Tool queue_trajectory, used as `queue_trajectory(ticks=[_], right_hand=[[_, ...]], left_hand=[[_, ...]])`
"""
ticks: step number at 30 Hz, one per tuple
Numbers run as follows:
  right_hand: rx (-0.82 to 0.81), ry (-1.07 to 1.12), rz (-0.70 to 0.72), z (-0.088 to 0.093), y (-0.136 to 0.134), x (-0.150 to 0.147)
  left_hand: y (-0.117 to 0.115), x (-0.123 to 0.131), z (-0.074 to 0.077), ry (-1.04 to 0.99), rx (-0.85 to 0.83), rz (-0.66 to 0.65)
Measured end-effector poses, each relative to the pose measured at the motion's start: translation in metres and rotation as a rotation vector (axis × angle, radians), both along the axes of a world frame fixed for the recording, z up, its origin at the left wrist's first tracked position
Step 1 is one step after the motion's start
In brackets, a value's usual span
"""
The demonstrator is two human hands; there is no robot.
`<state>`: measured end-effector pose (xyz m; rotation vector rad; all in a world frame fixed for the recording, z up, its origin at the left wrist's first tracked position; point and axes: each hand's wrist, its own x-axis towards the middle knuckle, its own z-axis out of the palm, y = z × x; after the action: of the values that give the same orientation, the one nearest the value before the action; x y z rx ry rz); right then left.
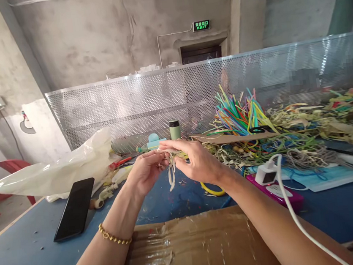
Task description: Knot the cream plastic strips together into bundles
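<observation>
Pale cream strips [171, 176]: thin, limp, bunched at top, loose ends dangling downward.

Pale cream strips [171, 173] are showing against a blue table [25, 256] flecked with pale specks. A gold beaded bracelet [113, 237] is gleaming. A brown cardboard box [202, 248] is glinting with clear tape. A phone [74, 208] is showing glossy black, a plastic bag [71, 163] milky white. A silver screen [135, 103] is displaying a pattern of punched dots. A pile of strands [241, 114] is glowing blue, green, yellow, red and pink. A white charger [266, 174] is contrasting with a magenta slab [287, 198]. An exit sign [201, 25] is shining green.
</observation>
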<state>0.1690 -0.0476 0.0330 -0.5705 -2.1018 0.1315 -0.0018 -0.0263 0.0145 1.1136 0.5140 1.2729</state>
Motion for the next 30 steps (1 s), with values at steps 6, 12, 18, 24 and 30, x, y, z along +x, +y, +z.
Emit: queue_trajectory(ticks=[6, 12, 18, 24, 30], right_hand=[[0.090, 0.006, -0.027, -0.004, 0.004, -0.001], [0.113, 0.016, -0.041, -0.004, 0.005, 0.000], [0.094, -0.022, -0.073, -0.002, 0.001, 0.000], [-0.001, 0.230, -0.182, -0.001, 0.004, -0.003], [-0.226, 0.104, -0.221, -0.003, 0.013, 0.002]], left_hand=[[-0.003, 0.002, 0.003, -0.050, -0.021, -0.029], [-0.002, 0.002, 0.002, -0.068, 0.035, -0.031], [-0.004, 0.002, 0.002, -0.036, 0.045, -0.017], [-0.004, 0.004, 0.003, -0.032, 0.048, 0.020], [-0.005, 0.004, 0.002, -0.036, 0.054, 0.045]])
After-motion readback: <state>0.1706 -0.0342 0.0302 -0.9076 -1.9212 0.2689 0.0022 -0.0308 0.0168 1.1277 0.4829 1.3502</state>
